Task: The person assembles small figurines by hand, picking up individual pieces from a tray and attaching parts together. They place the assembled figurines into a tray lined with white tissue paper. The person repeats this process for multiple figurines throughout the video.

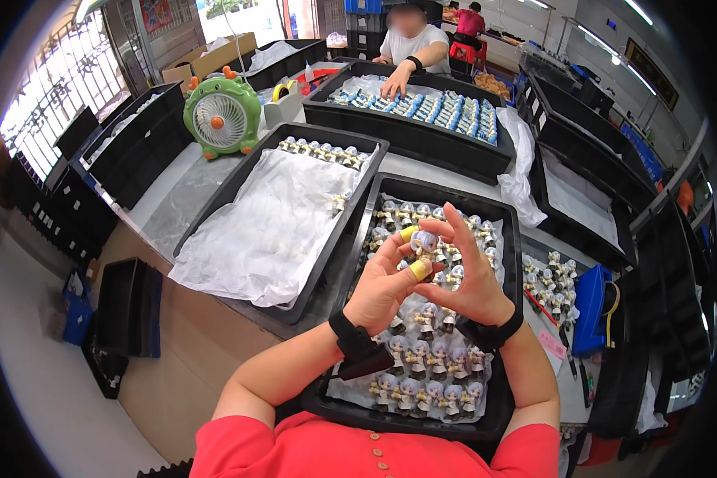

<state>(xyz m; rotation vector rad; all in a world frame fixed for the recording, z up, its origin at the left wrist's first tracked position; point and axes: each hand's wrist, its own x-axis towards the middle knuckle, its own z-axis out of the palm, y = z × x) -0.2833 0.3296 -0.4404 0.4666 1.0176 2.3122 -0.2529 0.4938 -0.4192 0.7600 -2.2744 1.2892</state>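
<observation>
Both hands are raised together over a black tray [508,239] of several small figurines with pale hair. My left hand [381,287], with yellow finger cots on thumb and forefinger, pinches one small figurine [424,242]. My right hand [474,275] touches the same figurine from the right with its fingertips, other fingers spread. Each wrist wears a black band. More figurines [426,382] stand in rows in the tray below my wrists.
A second black tray [215,207] lined with white plastic lies to the left, figurines along its far edge. A green desk fan [221,116] stands behind it. Across the table a person's hand [396,81] reaches into a tray of blue-white figurines [422,103]. Blue bin [589,307] at right.
</observation>
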